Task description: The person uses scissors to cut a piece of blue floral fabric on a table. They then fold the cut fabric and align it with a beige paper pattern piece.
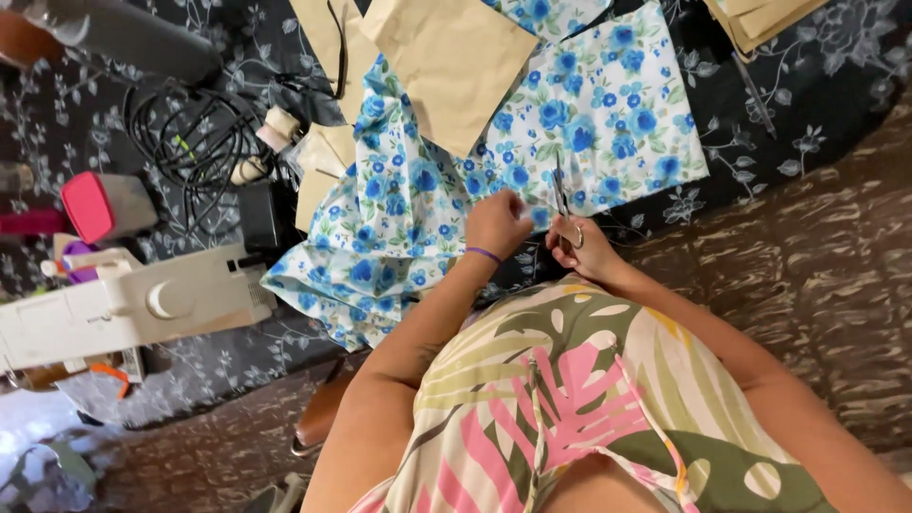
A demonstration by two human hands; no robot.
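I see white cotton fabric (532,161) printed with blue roses and small green leaves, spread flat but rumpled over the dark floral cloth on the floor. Its far part lies smooth, with a straight right-hand edge; its near-left part bunches into soft folds and ruffles. Tan paper pattern pieces (451,62) lie on its upper part, one large sheet tilted with a corner pointing down toward me. At the fabric's near edge I make out a pair of metal scissors (562,204), blades pointing away across the print, loop handles toward me. I cannot tell whether the blades are parted.
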